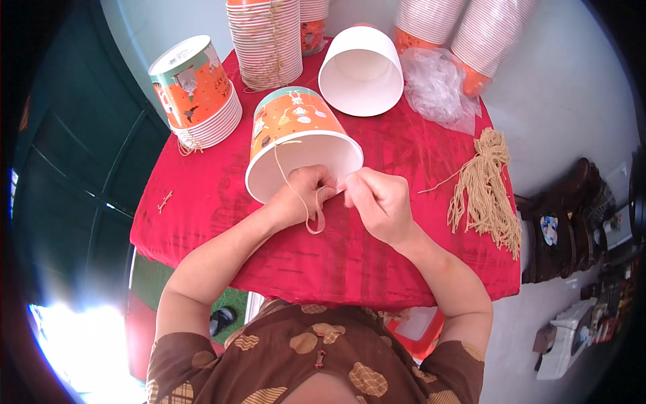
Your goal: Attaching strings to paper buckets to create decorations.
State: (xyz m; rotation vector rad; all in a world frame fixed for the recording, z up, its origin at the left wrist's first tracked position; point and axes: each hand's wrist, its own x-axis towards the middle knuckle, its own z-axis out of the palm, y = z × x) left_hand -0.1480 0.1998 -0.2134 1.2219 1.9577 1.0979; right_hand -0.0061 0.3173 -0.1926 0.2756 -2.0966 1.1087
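An orange paper bucket (pixel 301 118) with a green band and a white rim lies tipped on the red cloth, its white inside facing me. A tan cord (pixel 283 172) comes from the upper rim and hangs in a loop below my left hand. My left hand (pixel 303 192) is closed in front of the bucket's mouth, its fingertips pinching the cord close to the rim's lower right. Beside it my right hand (pixel 382 203) is closed in a pinch at the same part of the rim. What its fingertips hold is too small to make out.
A red-clothed table (pixel 202 202) bears a stack of buckets (pixel 195 91) at left, a taller stack (pixel 266 47) behind, and a white-mouthed bucket (pixel 361 74). Wrapped stacks (pixel 488 40) and crumpled clear plastic (pixel 441 87) lie at back right. A cord bundle (pixel 488 188) hangs toward the right edge.
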